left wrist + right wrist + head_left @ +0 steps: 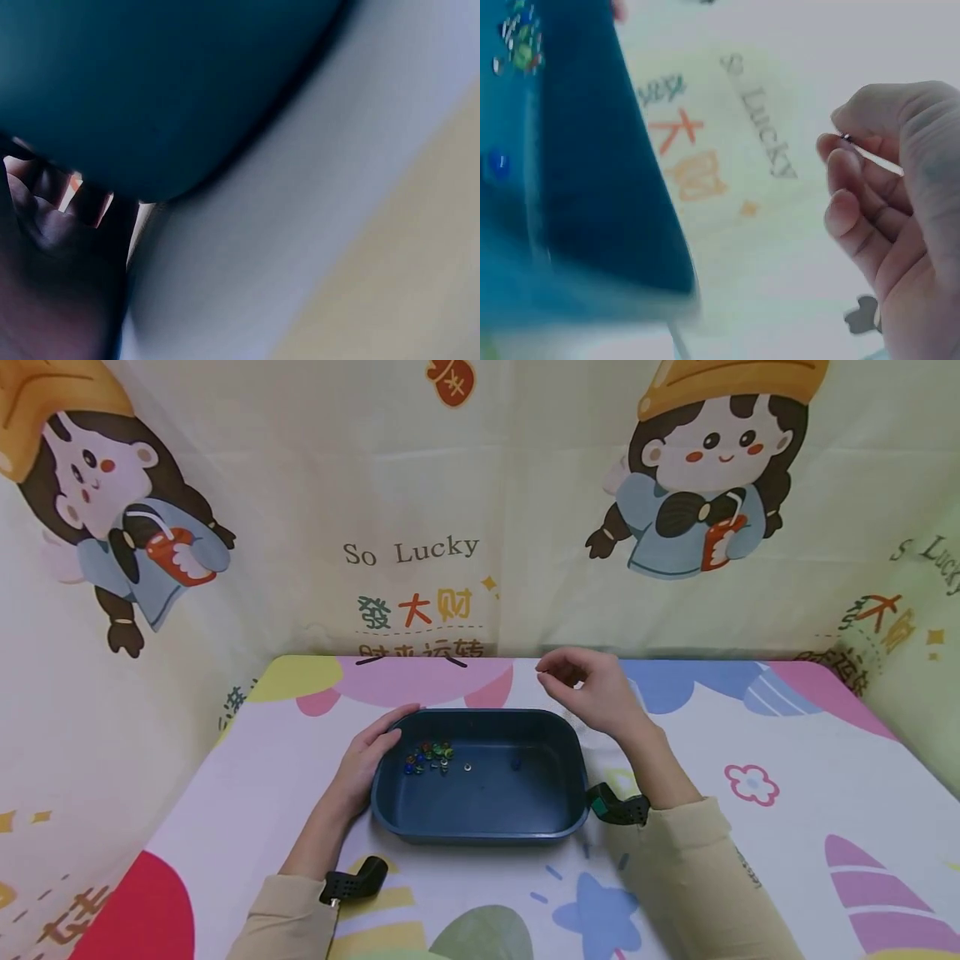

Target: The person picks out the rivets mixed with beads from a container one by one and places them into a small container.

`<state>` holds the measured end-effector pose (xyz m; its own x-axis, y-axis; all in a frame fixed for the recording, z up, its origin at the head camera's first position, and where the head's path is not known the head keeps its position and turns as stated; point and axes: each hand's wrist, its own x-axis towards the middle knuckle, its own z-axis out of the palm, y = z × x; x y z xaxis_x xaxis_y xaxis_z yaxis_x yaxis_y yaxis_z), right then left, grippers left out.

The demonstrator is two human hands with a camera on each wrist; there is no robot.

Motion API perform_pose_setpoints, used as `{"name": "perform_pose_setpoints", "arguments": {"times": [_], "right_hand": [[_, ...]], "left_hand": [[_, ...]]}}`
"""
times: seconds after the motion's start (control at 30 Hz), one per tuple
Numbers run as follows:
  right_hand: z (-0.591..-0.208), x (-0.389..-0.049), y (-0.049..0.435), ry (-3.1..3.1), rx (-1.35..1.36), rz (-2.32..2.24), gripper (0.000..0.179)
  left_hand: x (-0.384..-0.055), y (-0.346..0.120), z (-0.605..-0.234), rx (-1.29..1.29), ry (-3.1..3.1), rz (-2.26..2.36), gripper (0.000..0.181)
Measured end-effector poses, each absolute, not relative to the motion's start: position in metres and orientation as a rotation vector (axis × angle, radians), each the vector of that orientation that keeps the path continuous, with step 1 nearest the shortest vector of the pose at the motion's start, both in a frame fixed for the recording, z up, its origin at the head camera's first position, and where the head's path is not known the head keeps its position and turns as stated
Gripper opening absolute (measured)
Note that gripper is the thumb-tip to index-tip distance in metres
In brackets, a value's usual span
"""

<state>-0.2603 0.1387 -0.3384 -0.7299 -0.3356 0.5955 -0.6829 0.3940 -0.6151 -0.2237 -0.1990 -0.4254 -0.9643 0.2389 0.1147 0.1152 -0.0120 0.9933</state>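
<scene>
A dark blue rectangular tub (480,822) stands on the table. My left hand (367,760) grips its left end, thumb over the rim and fingers along the outside. In the left wrist view the tub's wall (165,90) hides part of the fingers (56,191). Small colourful glass beads (429,753) lie clustered at the tub's left side, beside silvery pieces (468,767). One dark blue bead (516,764) sits apart on the right. Beyond the tub's far right corner, my right hand (588,689) is raised, pinching a tiny shiny bead (846,138) between thumb and index finger.
A patterned cloth (817,777) covers the table. Behind it hangs a printed curtain (525,527) with cartoon figures and lettering. Black wrist cameras (618,806) are strapped to both wrists, the right one close against the tub's right end.
</scene>
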Motion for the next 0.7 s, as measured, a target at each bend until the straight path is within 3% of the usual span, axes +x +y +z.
{"name": "perform_pose_setpoints", "arguments": {"times": [0.7], "right_hand": [[-0.347,-0.268,0.19,-2.483,0.622,1.098,0.007]], "left_hand": [[-0.222,-0.198,-0.424,0.377,2.159,2.129,0.045]]}}
